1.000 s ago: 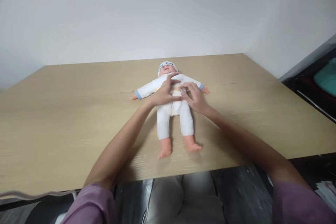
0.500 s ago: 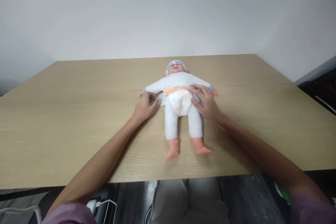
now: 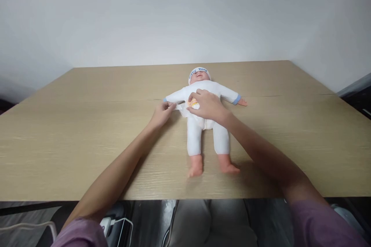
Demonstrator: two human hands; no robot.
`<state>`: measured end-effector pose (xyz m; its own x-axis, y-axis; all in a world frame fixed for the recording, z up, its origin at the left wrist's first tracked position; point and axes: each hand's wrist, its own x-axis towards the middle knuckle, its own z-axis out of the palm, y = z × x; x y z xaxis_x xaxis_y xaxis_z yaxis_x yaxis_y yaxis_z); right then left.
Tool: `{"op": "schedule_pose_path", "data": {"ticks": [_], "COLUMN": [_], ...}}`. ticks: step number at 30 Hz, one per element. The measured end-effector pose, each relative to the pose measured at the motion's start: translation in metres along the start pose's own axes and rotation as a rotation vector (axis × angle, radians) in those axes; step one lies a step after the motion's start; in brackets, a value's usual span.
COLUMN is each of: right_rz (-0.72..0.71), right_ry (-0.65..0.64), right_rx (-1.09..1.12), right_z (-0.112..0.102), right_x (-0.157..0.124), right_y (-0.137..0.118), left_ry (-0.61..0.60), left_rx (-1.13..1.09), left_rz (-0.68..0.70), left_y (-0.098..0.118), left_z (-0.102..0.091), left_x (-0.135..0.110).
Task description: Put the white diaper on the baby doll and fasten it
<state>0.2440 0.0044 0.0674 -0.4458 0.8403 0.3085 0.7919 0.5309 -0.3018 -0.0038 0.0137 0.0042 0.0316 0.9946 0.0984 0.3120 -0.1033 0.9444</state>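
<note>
A baby doll point(image 3: 222, 139) in a white suit and a lettered white cap lies on its back, feet toward me. Around its hips is a white diaper point(image 3: 207, 124) with an orange and yellow patterned front. My left hand point(image 3: 162, 114), at the doll's side on the left, pinches the diaper's side tab point(image 3: 180, 108) between thumb and fingertips and holds it outward. Over the diaper's front rests my right hand point(image 3: 207, 105), its fingers spread and slightly bent, hiding much of the waistband.
The doll lies on a wide wooden table point(image 3: 87, 142) with a pale wall point(image 3: 179, 15) behind it. Below the front edge are my legs point(image 3: 214, 224), a white plug point(image 3: 106, 224) and cables. A dark object point(image 3: 356, 94) stands beyond the right edge.
My right hand has moved left from the doll's far hip onto the diaper's front. My left hand now holds the tab stretched out to the left. The view has shifted slightly.
</note>
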Motion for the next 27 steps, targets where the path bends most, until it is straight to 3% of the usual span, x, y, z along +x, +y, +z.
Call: {"op": "schedule_pose_path", "data": {"ticks": [3, 11, 16, 20, 27], "right_rz": [0.012, 0.046, 0.019, 0.077, 0.121], "right_ry": [0.007, 0.018, 0.019, 0.003, -0.011], "right_rx": [0.020, 0.184, 0.220, 0.245, 0.311], "right_z": [0.003, -0.002, -0.003, -0.005, -0.010], "right_x": [0.000, 0.003, 0.003, 0.005, 0.001], "right_y": [0.001, 0.008, 0.010, 0.012, 0.012], "left_ry": [-0.017, -0.141, -0.246, -0.299, -0.131], "left_rx": [-0.032, -0.078, -0.105, -0.170, -0.107], "left_rz": [0.015, 0.089, 0.128, 0.165, 0.160], "left_y": [0.014, 0.044, 0.040, 0.031, 0.018], "left_z": [0.008, 0.056, 0.051, 0.045, 0.051], "left_x": [0.011, 0.020, 0.020, 0.021, 0.018]}}
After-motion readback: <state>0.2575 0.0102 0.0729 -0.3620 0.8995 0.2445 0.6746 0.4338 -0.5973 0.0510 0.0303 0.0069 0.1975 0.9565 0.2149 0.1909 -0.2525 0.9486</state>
